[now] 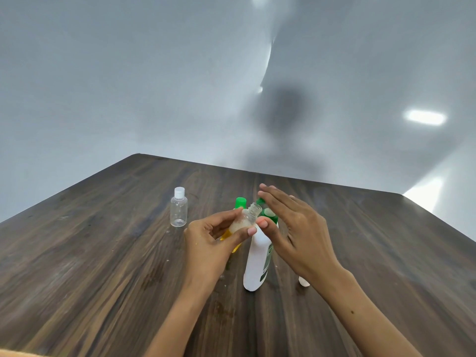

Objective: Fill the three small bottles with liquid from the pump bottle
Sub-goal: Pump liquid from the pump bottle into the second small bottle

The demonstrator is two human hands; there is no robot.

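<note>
My left hand (pixel 213 243) grips a small clear bottle (pixel 247 219) with no cap, tilted so its open neck points toward the green pump nozzle; some whitish liquid sits inside it. The white pump bottle (pixel 257 261) stands upright at the centre, its green pump head (pixel 269 215) mostly covered. My right hand (pixel 296 228) lies flat, fingers straight, over that pump head. A second small clear bottle (pixel 178 207) with a white cap stands apart at the left, looking empty. A small white cap (pixel 304 282) peeks out under my right wrist.
A yellow bottle with a green cap (pixel 240 202) stands behind my left hand, mostly hidden. The dark wooden table (pixel 103 266) has edges at far left and far right, with grey walls beyond. Small droplets dot the wood near the bottles.
</note>
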